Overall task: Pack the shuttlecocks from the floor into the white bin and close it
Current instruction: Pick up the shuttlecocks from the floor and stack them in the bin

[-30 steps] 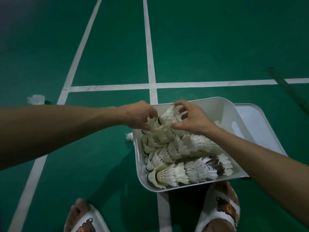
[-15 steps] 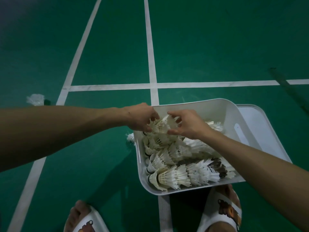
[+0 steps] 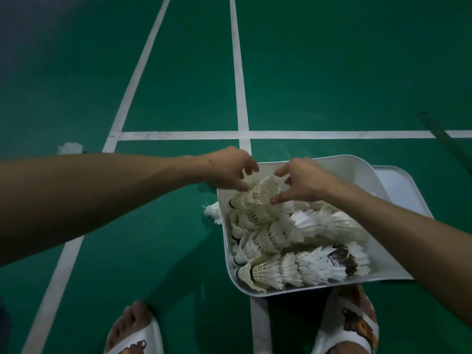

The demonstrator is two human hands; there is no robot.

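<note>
The white bin [image 3: 357, 168] sits on the green floor, holding several rows of nested white shuttlecocks [image 3: 293, 270]. A short stack of shuttlecocks [image 3: 260, 191] lies on the pile at the bin's far left corner. My left hand [image 3: 227, 169] hovers at the stack's cork end, thumb touching it and fingers lifted. From the right, my right hand [image 3: 304, 182] reaches over the bin, fingers spread loosely around the stack's feather end. One loose shuttlecock [image 3: 213, 213] lies on the floor against the bin's left wall. Another shuttlecock [image 3: 69, 148] lies far left.
The bin's white lid [image 3: 401, 187] lies flat on the floor, partly under the bin's right side. My feet in white slippers [image 3: 135, 338] stand just in front of the bin. White court lines [image 3: 240, 72] cross the floor.
The stack held between both hands has come down from above the bin onto the pile. The fingers of both hands have loosened and spread.
</note>
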